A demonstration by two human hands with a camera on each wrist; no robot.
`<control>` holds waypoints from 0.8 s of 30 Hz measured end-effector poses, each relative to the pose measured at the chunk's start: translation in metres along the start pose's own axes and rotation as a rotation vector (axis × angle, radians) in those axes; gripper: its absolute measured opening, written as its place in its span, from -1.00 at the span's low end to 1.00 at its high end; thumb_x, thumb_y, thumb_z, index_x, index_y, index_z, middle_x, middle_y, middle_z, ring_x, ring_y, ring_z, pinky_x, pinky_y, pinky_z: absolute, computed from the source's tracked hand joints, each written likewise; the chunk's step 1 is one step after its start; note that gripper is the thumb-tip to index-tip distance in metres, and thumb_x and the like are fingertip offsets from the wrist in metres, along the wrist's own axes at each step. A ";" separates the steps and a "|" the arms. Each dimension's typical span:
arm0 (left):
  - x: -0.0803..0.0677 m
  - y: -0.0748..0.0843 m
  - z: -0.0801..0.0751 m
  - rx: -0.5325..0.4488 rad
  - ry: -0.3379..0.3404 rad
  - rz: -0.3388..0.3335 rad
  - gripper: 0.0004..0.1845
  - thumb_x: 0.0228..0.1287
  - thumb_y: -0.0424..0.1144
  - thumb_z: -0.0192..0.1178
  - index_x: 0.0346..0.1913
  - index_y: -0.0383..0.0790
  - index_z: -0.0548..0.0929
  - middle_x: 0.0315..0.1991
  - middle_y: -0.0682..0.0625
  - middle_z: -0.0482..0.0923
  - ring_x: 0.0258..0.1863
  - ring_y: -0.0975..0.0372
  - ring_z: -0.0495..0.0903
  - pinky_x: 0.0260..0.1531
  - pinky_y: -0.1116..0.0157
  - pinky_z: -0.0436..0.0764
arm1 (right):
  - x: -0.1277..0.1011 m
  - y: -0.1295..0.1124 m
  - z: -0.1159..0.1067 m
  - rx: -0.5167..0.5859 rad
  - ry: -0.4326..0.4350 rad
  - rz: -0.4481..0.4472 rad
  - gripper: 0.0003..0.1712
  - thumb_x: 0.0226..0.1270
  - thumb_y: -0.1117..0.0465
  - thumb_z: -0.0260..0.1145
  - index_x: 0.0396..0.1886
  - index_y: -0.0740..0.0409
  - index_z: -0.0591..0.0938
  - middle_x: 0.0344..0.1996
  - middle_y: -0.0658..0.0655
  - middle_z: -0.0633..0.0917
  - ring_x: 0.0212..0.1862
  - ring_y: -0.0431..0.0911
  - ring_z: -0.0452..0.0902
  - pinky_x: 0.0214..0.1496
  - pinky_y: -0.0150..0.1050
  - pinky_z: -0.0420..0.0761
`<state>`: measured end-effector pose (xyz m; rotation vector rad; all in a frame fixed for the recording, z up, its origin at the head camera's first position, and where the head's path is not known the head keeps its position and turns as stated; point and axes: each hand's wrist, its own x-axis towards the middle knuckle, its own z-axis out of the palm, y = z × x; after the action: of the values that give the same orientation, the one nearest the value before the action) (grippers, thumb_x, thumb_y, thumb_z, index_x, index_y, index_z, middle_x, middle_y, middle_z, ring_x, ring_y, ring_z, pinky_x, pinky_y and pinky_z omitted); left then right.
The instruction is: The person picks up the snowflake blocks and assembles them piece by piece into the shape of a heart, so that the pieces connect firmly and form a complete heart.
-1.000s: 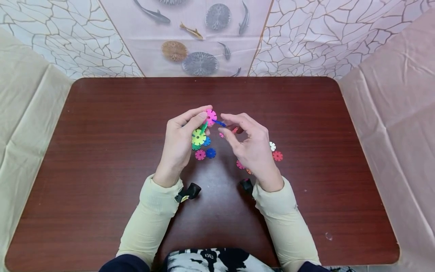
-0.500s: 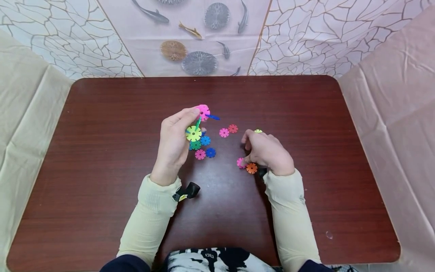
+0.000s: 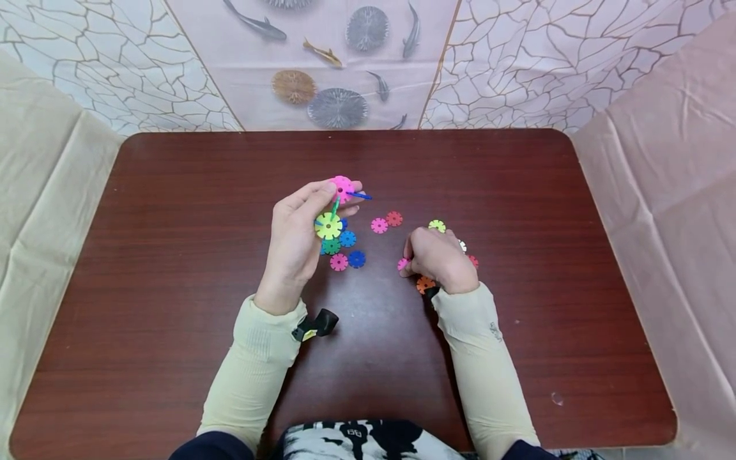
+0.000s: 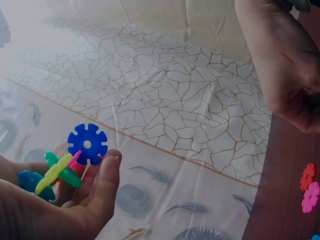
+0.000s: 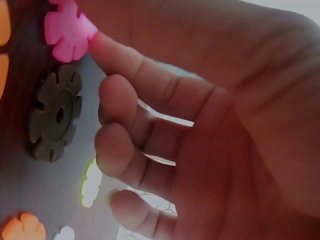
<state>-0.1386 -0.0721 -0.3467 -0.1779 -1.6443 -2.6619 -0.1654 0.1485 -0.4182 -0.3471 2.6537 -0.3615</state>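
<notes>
My left hand (image 3: 296, 239) pinches a joined cluster of notched plastic snowflake discs, held above the table. In it, a pink disc (image 3: 342, 189) sits by the fingertips, a blue disc (image 4: 87, 144) juts out, and a yellow-green disc (image 3: 328, 225) sits lower beside a green one (image 4: 70, 176). Over to the right, my right hand (image 3: 439, 259) pinches a loose pink disc (image 5: 65, 32) between thumb and index finger, its other fingers bent. Just below that hand lies an orange disc (image 3: 425, 284). A dark disc (image 5: 57, 115) shows under the fingers in the right wrist view.
On the brown table (image 3: 201, 351), a pink disc (image 3: 379, 225) and a red disc (image 3: 393, 218) lie between the hands. Green, blue and pink discs (image 3: 339, 262) lie under the left hand. Yellow-green (image 3: 437, 225), white and red discs lie around the right hand.
My right hand has left the cluster, moved right and down to the loose discs, and taken hold of a pink one. The left hand has shifted slightly left with the cluster.
</notes>
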 end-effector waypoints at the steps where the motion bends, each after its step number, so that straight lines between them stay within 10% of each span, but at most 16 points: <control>1: 0.000 0.000 0.000 0.000 0.000 -0.002 -0.74 0.41 -0.32 0.13 -0.06 -0.51 0.63 -0.07 -0.27 0.67 -0.11 -0.09 0.68 0.00 0.06 0.61 | 0.000 0.000 0.000 0.009 -0.006 -0.001 -0.79 -0.07 0.02 0.62 -0.53 -0.08 0.73 -0.63 -0.14 0.63 -0.40 -0.13 0.53 0.13 0.02 0.37; 11: -0.003 -0.001 -0.002 0.020 0.028 -0.022 -0.76 0.41 -0.30 0.13 -0.06 -0.44 0.65 -0.14 -0.22 0.70 -0.17 -0.03 0.70 -0.03 0.04 0.63 | -0.001 -0.002 -0.002 0.307 0.026 -0.114 -0.80 0.18 0.15 0.47 -0.42 0.08 0.59 -0.54 0.03 0.62 -0.53 -0.11 0.49 -0.44 -0.24 0.51; 20: -0.003 0.002 -0.001 0.083 0.047 -0.019 -0.75 0.39 -0.31 0.15 -0.06 -0.46 0.65 -0.23 -0.14 0.72 -0.26 0.07 0.67 -0.19 0.21 0.68 | -0.027 -0.022 -0.028 1.019 0.382 -0.403 -0.77 0.30 0.27 0.36 -0.17 0.21 0.48 -0.39 0.21 0.71 -0.35 0.04 0.64 -0.27 -0.24 0.65; 24: -0.003 0.002 -0.001 0.093 0.047 -0.011 -0.76 0.39 -0.32 0.15 -0.06 -0.46 0.65 -0.25 -0.12 0.72 -0.27 0.06 0.67 -0.14 0.17 0.67 | -0.036 -0.031 -0.034 1.167 0.434 -0.482 -0.76 0.32 0.38 0.30 -0.05 0.27 0.50 -0.36 0.28 0.69 -0.35 0.00 0.65 -0.20 -0.22 0.68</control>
<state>-0.1360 -0.0741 -0.3458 -0.1043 -1.7556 -2.5691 -0.1430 0.1368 -0.3654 -0.5230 2.1693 -2.1614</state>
